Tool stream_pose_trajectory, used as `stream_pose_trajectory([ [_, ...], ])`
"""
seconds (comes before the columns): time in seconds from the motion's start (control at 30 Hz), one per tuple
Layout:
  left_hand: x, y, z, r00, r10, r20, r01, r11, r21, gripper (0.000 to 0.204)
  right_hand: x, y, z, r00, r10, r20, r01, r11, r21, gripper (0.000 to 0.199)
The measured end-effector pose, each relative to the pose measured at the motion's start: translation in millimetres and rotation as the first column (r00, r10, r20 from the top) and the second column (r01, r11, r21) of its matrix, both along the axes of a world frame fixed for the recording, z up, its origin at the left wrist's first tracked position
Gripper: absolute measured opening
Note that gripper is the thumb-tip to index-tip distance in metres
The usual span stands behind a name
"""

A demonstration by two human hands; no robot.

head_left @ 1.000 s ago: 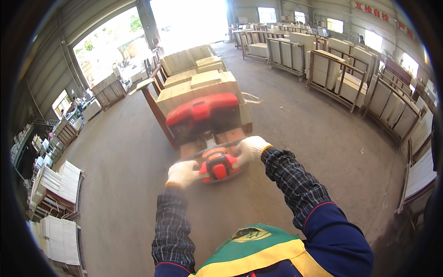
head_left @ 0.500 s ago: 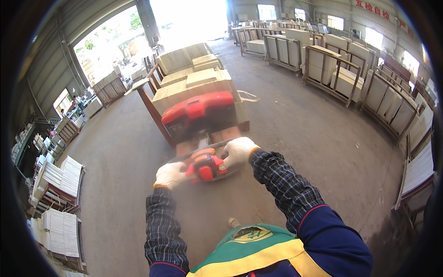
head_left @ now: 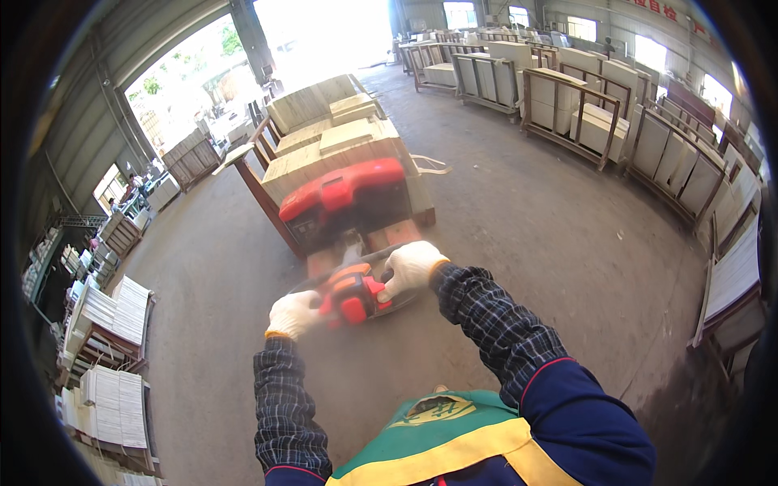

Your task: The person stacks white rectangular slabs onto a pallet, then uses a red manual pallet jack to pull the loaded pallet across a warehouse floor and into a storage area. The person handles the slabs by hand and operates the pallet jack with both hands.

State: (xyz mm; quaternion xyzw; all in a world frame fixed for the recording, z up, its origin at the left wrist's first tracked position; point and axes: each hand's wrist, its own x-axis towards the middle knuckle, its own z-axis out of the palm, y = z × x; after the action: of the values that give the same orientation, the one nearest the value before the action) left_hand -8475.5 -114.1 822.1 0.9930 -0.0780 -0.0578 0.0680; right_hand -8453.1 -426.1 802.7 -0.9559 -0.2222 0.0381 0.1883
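A red and black pallet truck (head_left: 352, 191) stands ahead of me, its control handle (head_left: 354, 293) reaching back toward my body. My left hand (head_left: 292, 314), in a white glove, is closed round the left grip of that handle. On its right grip my right hand (head_left: 412, 267), gloved alike, is closed too, with the thumb by the red controls. Beyond the truck's cover sits a load of pale, wood-toned slabs (head_left: 332, 158), stacked in a brown frame (head_left: 263, 198). The slabs' undersides and the truck's forks are hidden.
Brown racks of pale slabs (head_left: 577, 113) line the right side. Stacks of thin slabs (head_left: 113, 405) stand at the left. Concrete floor (head_left: 519, 219) runs between them toward a bright doorway (head_left: 324, 36). A strap (head_left: 433, 165) sticks out from the load's right side.
The racks on the right and the stacks on the left have shifted slightly in view. Both hands keep their hold on the handle. My shoe below has moved mostly out of sight.
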Motion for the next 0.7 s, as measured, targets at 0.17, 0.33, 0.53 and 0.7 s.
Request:
stream_pose_trajectory([
  [0.17, -18, 2, 1, 1.000, -0.005, 0.013, 0.005, 1.000, 0.005, 0.065, -26, 5, 8, 0.999, -0.041, -0.011, 0.041, 0.999, -0.014, 0.069],
  [0.33, -43, 16, -5, 0.997, -0.058, 0.055, 0.059, 0.998, -0.023, 0.070, -56, 20, 13, 0.996, -0.073, -0.048, 0.072, 0.997, -0.022, 0.074],
  [0.53, -76, 15, -2, 0.997, -0.070, 0.026, 0.070, 0.997, -0.021, 0.071, -90, 18, 12, 0.995, -0.078, -0.057, 0.078, 0.997, -0.001, 0.073],
  [0.7, -103, 16, 8, 0.996, -0.078, -0.047, 0.078, 0.997, -0.006, 0.070, -116, 23, 12, 0.994, -0.093, -0.058, 0.093, 0.996, 0.005, 0.072],
])
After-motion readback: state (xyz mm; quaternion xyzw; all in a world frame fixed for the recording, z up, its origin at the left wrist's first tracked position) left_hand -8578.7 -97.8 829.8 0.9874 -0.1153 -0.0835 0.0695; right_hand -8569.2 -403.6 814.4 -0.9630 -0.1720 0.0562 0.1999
